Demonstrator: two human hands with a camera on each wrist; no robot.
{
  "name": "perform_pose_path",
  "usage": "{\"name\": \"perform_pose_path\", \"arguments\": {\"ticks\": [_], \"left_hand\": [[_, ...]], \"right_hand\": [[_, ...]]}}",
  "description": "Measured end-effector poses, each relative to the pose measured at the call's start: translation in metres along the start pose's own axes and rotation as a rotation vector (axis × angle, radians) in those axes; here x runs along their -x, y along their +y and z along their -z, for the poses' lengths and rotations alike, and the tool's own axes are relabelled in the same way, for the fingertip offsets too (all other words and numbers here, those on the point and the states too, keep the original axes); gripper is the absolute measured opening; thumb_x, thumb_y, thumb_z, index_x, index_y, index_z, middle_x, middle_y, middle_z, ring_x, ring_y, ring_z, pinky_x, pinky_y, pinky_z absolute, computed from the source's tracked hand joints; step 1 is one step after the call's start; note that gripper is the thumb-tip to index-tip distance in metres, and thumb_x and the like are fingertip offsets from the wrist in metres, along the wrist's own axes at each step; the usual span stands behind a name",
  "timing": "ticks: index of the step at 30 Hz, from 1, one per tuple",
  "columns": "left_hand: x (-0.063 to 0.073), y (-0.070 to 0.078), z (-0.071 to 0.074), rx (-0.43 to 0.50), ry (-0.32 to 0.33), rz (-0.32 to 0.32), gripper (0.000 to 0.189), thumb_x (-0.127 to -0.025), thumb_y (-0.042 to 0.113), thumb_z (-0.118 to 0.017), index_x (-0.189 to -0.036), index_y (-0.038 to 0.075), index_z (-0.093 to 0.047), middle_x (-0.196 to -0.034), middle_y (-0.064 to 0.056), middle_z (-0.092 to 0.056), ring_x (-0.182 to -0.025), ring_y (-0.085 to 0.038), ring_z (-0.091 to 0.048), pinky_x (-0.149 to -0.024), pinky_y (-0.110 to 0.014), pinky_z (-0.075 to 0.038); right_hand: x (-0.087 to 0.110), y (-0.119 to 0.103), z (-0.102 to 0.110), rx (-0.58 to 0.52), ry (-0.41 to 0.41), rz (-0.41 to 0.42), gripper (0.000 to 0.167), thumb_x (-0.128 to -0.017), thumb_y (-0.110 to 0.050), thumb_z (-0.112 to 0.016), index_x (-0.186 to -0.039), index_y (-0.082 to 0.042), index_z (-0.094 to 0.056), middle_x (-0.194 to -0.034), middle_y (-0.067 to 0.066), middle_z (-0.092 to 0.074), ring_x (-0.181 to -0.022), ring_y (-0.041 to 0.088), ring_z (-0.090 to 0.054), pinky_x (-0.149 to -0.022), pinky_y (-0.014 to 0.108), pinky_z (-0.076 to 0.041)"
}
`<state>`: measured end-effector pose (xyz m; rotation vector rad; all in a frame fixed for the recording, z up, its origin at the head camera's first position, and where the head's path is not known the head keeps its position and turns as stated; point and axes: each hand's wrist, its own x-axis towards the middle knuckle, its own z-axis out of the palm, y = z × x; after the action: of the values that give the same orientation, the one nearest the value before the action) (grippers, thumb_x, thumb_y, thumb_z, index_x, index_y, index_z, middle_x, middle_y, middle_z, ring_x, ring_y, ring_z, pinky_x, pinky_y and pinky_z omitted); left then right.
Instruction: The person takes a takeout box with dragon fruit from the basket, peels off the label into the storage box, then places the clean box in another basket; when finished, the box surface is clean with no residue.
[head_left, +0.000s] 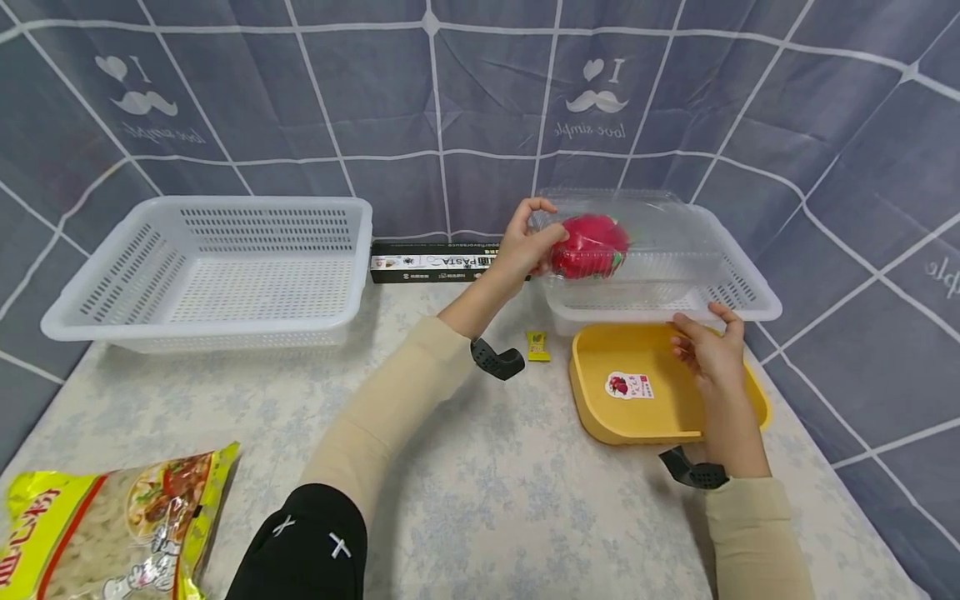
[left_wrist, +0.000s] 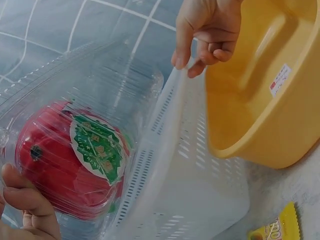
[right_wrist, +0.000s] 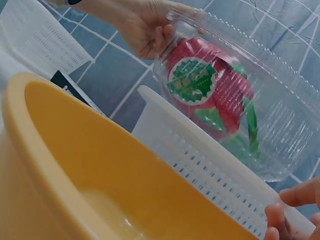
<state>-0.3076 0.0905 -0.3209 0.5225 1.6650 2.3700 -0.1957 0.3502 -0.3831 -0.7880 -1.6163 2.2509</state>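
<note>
My left hand (head_left: 528,242) grips one end of a clear plastic clamshell box (head_left: 667,225) and holds it over the right white basket (head_left: 750,296). A red package (head_left: 592,246) with green parts lies inside the box, toward the gripped end. In the left wrist view, the red package (left_wrist: 70,160) shows a round green-and-white label. My right hand (head_left: 712,354) pinches the front rim of that basket, above a yellow basin (head_left: 675,421). The right wrist view shows its fingers (right_wrist: 302,194) at the basket's rim (right_wrist: 220,145); the thumb is not clearly seen there.
Another white slotted basket (head_left: 225,287) stands at the left. Between the baskets lies a dark pasta box (head_left: 431,262) along the tiled-pattern backdrop. A small yellow packet (head_left: 537,346) lies left of the basin. A yellow-ended noodle bag (head_left: 120,525) is at the near left.
</note>
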Motion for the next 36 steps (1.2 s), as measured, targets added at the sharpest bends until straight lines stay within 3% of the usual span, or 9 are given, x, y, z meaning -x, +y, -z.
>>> {"name": "perform_pose_path", "arguments": {"ticks": [7,18,24,30,36], "left_hand": [[-0.008,-0.012,-0.007,0.037,0.040,0.010,0.029,-0.087,0.001,-0.057,-0.106,0.020,-0.046,-0.047,0.002,-0.033,-0.037,-0.012,-0.034,-0.041,-0.020,-0.025],[-0.017,-0.024,-0.014,-0.008,0.026,0.062,0.028,-0.088,0.003,-0.059,-0.107,0.020,-0.047,-0.046,0.002,-0.034,-0.037,-0.011,-0.034,-0.041,-0.020,-0.027],[-0.017,-0.030,-0.012,-0.080,0.011,0.109,0.032,-0.087,0.002,-0.061,-0.110,0.018,-0.046,-0.045,0.002,-0.037,-0.037,-0.010,-0.037,-0.041,-0.020,-0.031],[-0.019,-0.033,-0.014,-0.214,-0.001,0.137,0.036,-0.087,0.009,-0.064,-0.116,0.016,-0.045,-0.046,0.002,-0.038,-0.038,-0.010,-0.038,-0.041,-0.020,-0.035],[-0.021,-0.031,-0.020,-0.285,-0.022,0.144,0.037,-0.088,0.013,-0.065,-0.119,0.014,-0.046,-0.056,-0.004,-0.047,-0.040,-0.010,-0.036,-0.042,-0.020,-0.036]], "right_hand": [[0.018,-0.012,-0.010,0.020,0.023,-0.028,0.063,-0.088,-0.007,-0.071,-0.126,-0.030,-0.026,-0.067,-0.002,-0.067,-0.046,0.013,-0.057,-0.043,0.020,-0.046],[0.019,-0.013,-0.013,0.060,0.021,-0.031,0.064,-0.088,-0.010,-0.071,-0.129,-0.030,-0.025,-0.068,-0.003,-0.067,-0.047,0.012,-0.057,-0.045,0.020,-0.046],[0.021,-0.013,-0.014,0.049,0.018,-0.033,0.065,-0.088,-0.010,-0.072,-0.128,-0.030,-0.025,-0.068,-0.003,-0.067,-0.047,0.013,-0.058,-0.045,0.020,-0.046],[0.022,-0.009,-0.013,0.079,0.027,-0.013,0.065,-0.088,-0.013,-0.072,-0.129,-0.029,-0.025,-0.069,-0.004,-0.068,-0.048,0.012,-0.058,-0.046,0.019,-0.046],[0.019,-0.006,-0.011,0.084,0.046,0.010,0.063,-0.087,-0.014,-0.074,-0.126,-0.028,-0.027,-0.069,-0.005,-0.068,-0.048,0.011,-0.058,-0.046,0.018,-0.045]]}}
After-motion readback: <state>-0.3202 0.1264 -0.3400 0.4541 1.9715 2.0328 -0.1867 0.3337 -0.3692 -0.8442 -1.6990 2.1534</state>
